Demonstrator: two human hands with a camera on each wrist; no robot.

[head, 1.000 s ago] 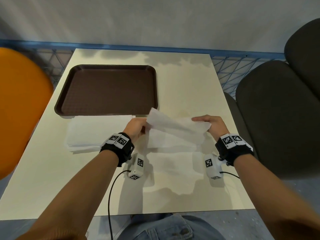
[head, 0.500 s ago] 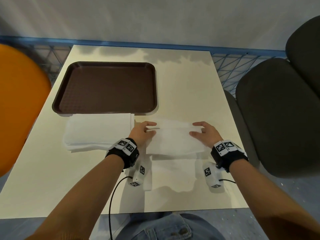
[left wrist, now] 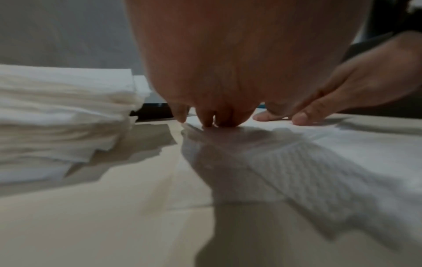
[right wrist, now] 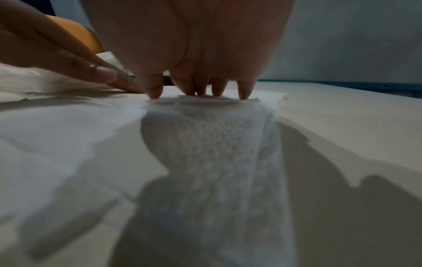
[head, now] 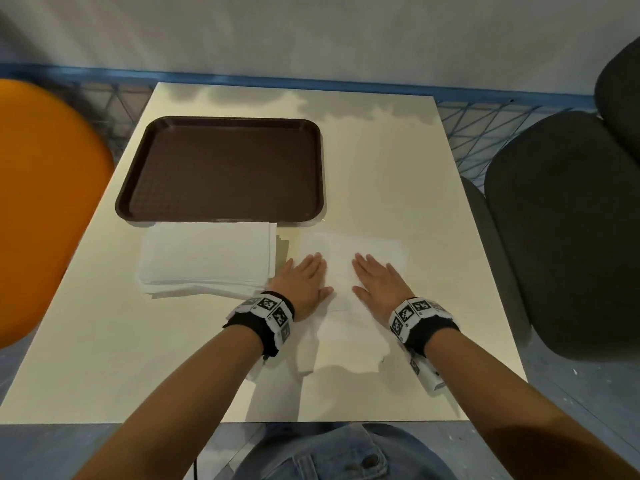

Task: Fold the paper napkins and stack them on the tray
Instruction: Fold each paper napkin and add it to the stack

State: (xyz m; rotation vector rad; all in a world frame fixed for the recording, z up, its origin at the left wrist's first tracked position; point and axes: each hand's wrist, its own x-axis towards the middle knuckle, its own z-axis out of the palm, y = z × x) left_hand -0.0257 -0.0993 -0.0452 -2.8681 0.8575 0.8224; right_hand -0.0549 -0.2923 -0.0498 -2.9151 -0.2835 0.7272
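A white paper napkin point(head: 341, 268) lies folded over on the cream table, just right of the tray's near right corner. My left hand point(head: 304, 277) presses flat on its left part with straight fingers. My right hand point(head: 375, 277) presses flat on its right part, fingers straight too. In the left wrist view the left fingertips point(left wrist: 209, 122) touch the napkin point(left wrist: 308, 162); in the right wrist view the right fingertips point(right wrist: 198, 92) rest on the embossed napkin point(right wrist: 212, 144). A brown tray point(head: 221, 169) sits bare at the back left. A pile of white napkins point(head: 207, 258) lies in front of it.
The cream table point(head: 398, 161) ends at a blue wire railing point(head: 485, 112) behind. An orange chair point(head: 45, 202) stands left, dark grey chairs point(head: 561, 230) right. More napkin paper point(head: 346, 344) lies between my wrists near the front edge.
The raised half of the napkin has come down onto the table. Both hands have gone from pinching its corners to lying flat on top, moving closer together.
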